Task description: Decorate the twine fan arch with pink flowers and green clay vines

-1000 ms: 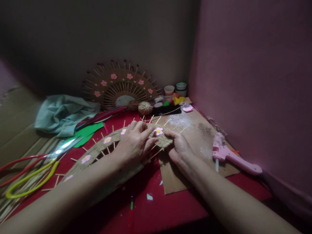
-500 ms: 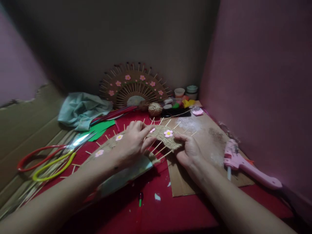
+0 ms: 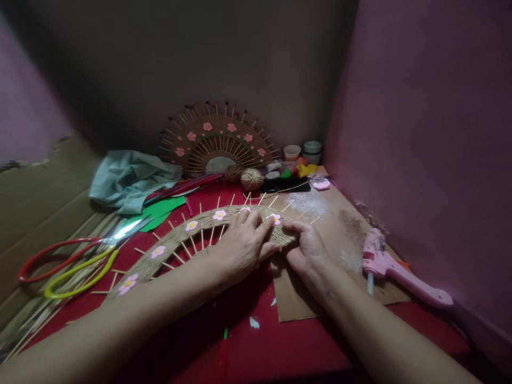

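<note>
Flat on the red table cover point(image 3: 280, 346), partly over the cardboard sheet point(image 3: 332, 256): a half-round woven fan point(image 3: 176, 242) of twine wound across thin wooden sticks, dotted with pink paper flowers point(image 3: 219, 215). Left hand point(image 3: 242, 245) pressed down on the woven band, fingers spread and lying flat, not closed around anything. Right hand point(image 3: 306, 248) pinching the band's right end, thumb and fingers together on the twine edge. Probably light, springy rather than rigid; sticks thin and likely to snap, glued flowers likely to peel, so best held by the dense twine band, not the bare stick tips. Close by: pink glue gun point(image 3: 394, 269) to the right, scissors point(image 3: 76, 258) to the left, twine ball point(image 3: 252, 178) and a finished fan point(image 3: 218, 141) behind, teal cloth point(image 3: 128, 178), small pots point(image 3: 302, 151). Glue gun near the right forearm, apart from it.
</note>
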